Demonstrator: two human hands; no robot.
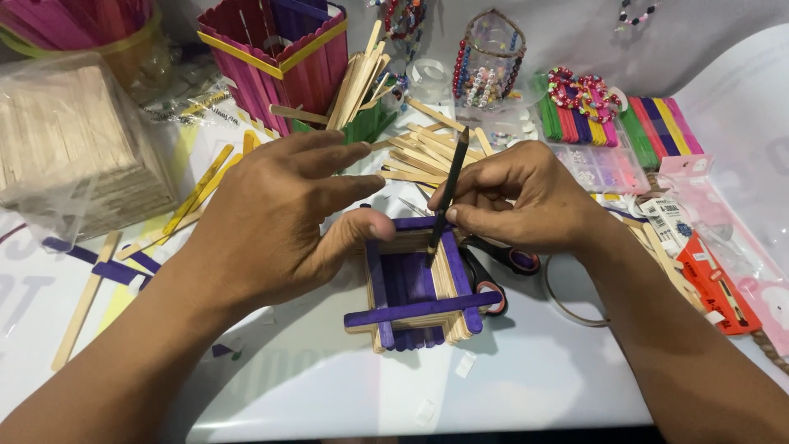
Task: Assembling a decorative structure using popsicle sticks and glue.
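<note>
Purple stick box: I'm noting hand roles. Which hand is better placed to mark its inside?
Right hand, probably: its fingers hold the dark pencil, tip down inside the box. The left hand only steadies the rim.

The right hand (526, 201) is covering most of the black-handled scissors (501, 275), leaving only the loops showing. The left hand (275, 218) is hiding the far left corner of the small box of purple and plain wooden sticks (419, 292). The top edge is cutting off the pink stick-built box (279, 57) and the beaded jar (489, 57). The clear-wrapped stack of plain sticks (74, 140) is blurring behind plastic.
</note>
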